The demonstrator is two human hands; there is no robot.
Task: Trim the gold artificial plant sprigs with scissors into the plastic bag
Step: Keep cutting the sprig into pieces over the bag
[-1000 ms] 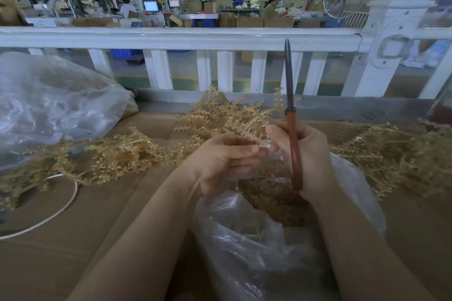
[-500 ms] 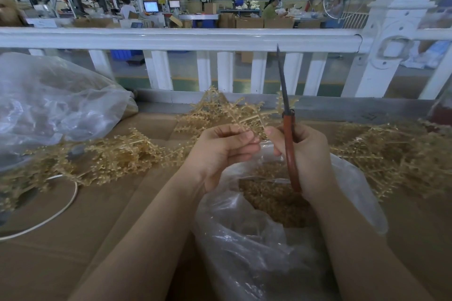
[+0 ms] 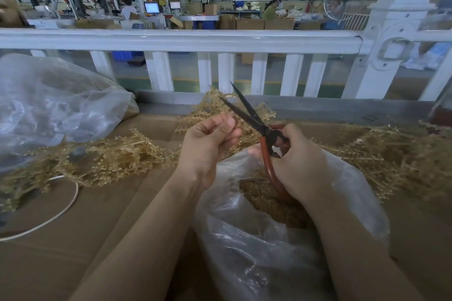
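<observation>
My right hand (image 3: 297, 164) grips the red-handled scissors (image 3: 266, 144); their dark blades stand apart and point up-left over the gold sprigs. My left hand (image 3: 208, 144) pinches a gold sprig (image 3: 242, 129) between thumb and fingers, just left of the blades. Below both hands lies the open clear plastic bag (image 3: 256, 239), with gold trimmings (image 3: 259, 195) inside it. Loose gold sprigs lie in piles on the cardboard at the left (image 3: 115, 154), behind my hands (image 3: 215, 105) and at the right (image 3: 391, 154).
The work surface is brown cardboard (image 3: 73, 252). A big clear bag (image 3: 49, 105) bulges at the far left. A white cable (image 3: 61, 210) loops on the cardboard. A white railing (image 3: 181, 40) runs across the back, with a factory floor beyond.
The scissors have tilted from upright to pointing up-left, and their blades have opened. My left hand rose slightly with the sprig.
</observation>
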